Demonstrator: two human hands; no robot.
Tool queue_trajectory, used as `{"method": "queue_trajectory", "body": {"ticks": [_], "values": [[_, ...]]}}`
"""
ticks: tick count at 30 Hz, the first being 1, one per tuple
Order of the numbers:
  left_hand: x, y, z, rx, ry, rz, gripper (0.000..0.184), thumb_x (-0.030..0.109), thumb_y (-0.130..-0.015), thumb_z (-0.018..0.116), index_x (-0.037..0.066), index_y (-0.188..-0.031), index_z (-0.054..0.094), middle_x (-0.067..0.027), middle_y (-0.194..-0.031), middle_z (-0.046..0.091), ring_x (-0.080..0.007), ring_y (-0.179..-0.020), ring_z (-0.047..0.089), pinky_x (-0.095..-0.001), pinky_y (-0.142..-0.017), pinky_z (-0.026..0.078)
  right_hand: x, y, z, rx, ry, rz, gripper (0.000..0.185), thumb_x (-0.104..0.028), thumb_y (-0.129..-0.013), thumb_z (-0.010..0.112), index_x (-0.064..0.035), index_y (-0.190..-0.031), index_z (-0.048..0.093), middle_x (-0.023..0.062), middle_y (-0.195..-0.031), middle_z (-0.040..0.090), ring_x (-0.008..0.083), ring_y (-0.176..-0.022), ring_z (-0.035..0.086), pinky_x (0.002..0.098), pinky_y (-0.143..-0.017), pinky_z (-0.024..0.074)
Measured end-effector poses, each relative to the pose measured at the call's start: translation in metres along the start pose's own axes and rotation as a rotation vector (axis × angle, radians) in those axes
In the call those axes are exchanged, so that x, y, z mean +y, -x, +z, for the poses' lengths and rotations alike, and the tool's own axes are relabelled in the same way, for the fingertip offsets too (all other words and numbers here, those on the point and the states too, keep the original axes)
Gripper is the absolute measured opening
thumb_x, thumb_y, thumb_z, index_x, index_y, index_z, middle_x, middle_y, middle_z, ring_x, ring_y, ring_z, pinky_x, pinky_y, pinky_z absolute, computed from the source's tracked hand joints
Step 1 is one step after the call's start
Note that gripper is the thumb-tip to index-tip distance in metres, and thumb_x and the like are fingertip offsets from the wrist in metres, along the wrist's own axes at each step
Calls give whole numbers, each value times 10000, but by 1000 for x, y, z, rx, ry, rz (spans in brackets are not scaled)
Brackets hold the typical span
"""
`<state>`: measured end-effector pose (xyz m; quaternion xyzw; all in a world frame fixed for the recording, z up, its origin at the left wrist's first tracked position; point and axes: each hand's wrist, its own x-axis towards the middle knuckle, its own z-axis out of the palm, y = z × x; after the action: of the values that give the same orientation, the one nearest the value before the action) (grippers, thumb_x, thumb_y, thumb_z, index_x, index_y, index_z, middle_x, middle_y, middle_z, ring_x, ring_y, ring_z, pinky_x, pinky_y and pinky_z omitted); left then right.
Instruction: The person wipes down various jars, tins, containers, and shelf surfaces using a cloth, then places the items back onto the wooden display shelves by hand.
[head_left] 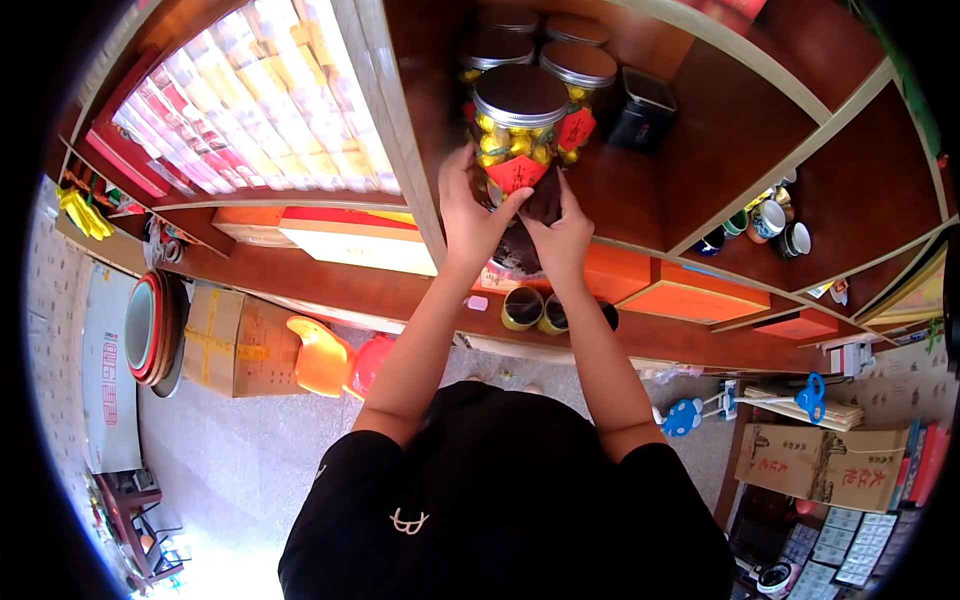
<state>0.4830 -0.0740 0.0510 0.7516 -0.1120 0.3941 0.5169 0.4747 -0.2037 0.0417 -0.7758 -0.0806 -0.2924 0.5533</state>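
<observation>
A clear jar (516, 140) with a dark lid, yellow-wrapped pieces inside and a red diamond label stands at the front of a shelf compartment. Low on its left side, my left hand (474, 212) has its fingers against the jar, thumb towards the label. My right hand (560, 225) is at the jar's lower right, its fingers around a dark brown cloth-like thing (541, 200) beside the label. Similar jars (578, 75) stand behind. The jar's base is partly hidden by my hands.
A black tin (642, 108) stands right of the jars. Below are orange boxes (690, 295) and small jars (522, 307) on a ledge. Wooden dividers (395, 120) flank the compartment. Cups (768, 218) sit at the right; a cardboard box (240, 342) and orange chair (320, 355) are on the floor.
</observation>
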Motion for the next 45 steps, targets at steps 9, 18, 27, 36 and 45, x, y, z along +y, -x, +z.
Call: {"method": "queue_trajectory", "body": {"ticks": [9, 18, 27, 36, 45], "values": [[4, 19, -17, 158, -363, 178, 671, 68, -837, 724, -40, -1415, 401, -264, -1441, 419, -411, -1275, 480, -424, -1023, 431, 4, -3, 5, -65, 54, 110, 603, -268, -659, 882, -65, -1174, 645, 117, -975, 710, 227, -873, 696, 345, -765, 535], [7, 21, -22, 59, -332, 160, 891, 88, -738, 808, -35, -1464, 307, -287, -1473, 359, -428, -1310, 438, -431, -1031, 429, 44, -99, -23, 28, -161, 156, 1066, -193, -642, 914, -21, -1472, 268, 155, -1348, 489, 225, -1230, 486, 333, -1035, 387], [0, 20, -24, 52, -304, 172, 950, 74, -683, 843, -12, -1466, 314, -271, -1475, 365, -422, -1311, 439, -429, -1034, 431, 74, -113, -22, -239, -218, 129, 933, -343, -574, 935, 16, -1318, 502, 144, -1187, 645, 197, -1101, 609, 308, -943, 472], [-4, 17, -29, 3, -229, 184, 963, 69, -683, 842, 7, -1478, 301, -255, -1490, 352, -411, -1329, 422, -429, -1037, 427, 42, -80, -32, -164, 61, 88, 937, -486, -557, 904, -8, -1277, 542, 176, -1182, 655, 257, -1109, 630, 361, -932, 492], [-1, 36, -22, 94, -218, 225, 896, 81, -706, 838, -2, -1447, 340, -252, -1461, 390, -413, -1307, 445, -428, -1029, 428, 58, -62, -43, -24, -223, 179, 811, -379, -642, 899, 5, -1266, 551, 123, -1193, 631, 207, -1101, 599, 314, -960, 450]]}}
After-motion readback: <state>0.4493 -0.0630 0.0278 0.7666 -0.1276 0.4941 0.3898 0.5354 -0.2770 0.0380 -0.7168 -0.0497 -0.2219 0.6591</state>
